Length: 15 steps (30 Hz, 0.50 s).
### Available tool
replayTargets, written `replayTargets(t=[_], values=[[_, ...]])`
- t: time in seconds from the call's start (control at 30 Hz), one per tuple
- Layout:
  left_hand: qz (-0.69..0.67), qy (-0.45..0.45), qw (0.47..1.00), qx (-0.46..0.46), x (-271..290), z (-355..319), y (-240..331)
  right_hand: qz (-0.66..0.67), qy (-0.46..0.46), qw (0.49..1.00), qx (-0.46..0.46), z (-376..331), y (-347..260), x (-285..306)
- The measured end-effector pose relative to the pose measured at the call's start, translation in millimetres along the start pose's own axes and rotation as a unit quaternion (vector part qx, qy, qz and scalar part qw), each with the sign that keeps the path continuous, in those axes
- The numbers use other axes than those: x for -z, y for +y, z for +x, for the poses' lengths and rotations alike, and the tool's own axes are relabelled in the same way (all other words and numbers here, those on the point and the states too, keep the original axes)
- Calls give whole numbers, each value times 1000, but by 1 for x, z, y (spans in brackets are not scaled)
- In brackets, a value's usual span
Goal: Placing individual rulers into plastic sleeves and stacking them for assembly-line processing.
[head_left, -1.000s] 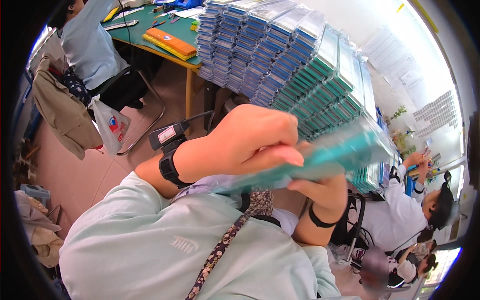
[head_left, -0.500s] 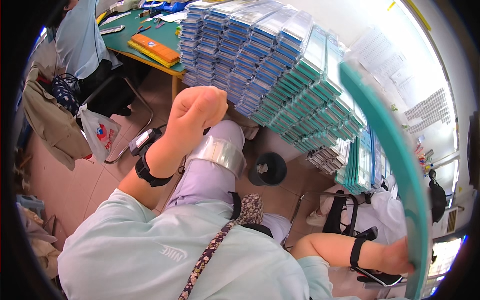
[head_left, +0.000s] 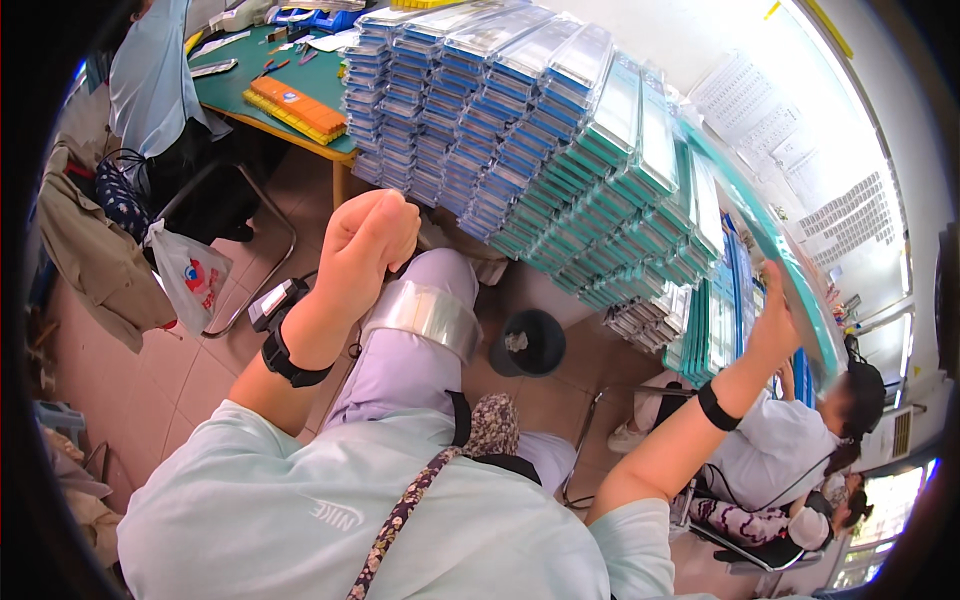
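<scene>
My right hand (head_left: 774, 318) grips a long, narrow teal package (head_left: 765, 215) with a shiny clear wrapping, on the right side. Its far end reaches toward the upper right of a tall stack of wrapped teal packages (head_left: 600, 190). My left hand (head_left: 374, 232) is closed in a fist in front of the stacks, above my leg; whatever may be inside it is hidden. A band of wide clear tape (head_left: 425, 318) lies across my thigh, beside the left wrist. Blue-edged wrapped packages (head_left: 470, 110) are piled left of the teal ones.
A green table (head_left: 235, 90) at upper left bears orange and yellow blocks (head_left: 295, 105) and small tools. A dark bin (head_left: 530, 343) stands on the floor. One person (head_left: 155, 75) sits at far left, another (head_left: 775, 435) at right. A white plastic bag (head_left: 190, 265) hangs by a chair.
My right hand has moved up and forward, carrying the teal package away from me toward the stacks. The left fist has shifted slightly left and down in the picture, still closed.
</scene>
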<state>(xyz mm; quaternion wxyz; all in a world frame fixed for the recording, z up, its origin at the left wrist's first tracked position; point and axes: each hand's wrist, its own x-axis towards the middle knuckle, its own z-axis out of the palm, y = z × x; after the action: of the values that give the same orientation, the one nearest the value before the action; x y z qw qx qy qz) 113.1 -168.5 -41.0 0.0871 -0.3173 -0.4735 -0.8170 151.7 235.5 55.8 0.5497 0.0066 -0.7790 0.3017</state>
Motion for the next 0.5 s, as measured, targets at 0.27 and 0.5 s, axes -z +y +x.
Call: replayTargets(t=[0.27, 0.5], values=[[-42, 41, 998, -18, 6, 5, 4, -46, -113, 955, 269, 18, 36, -48], [11, 61, 998, 25, 6, -1, 15, -78, -197, 948, 237, -3, 42, -50]])
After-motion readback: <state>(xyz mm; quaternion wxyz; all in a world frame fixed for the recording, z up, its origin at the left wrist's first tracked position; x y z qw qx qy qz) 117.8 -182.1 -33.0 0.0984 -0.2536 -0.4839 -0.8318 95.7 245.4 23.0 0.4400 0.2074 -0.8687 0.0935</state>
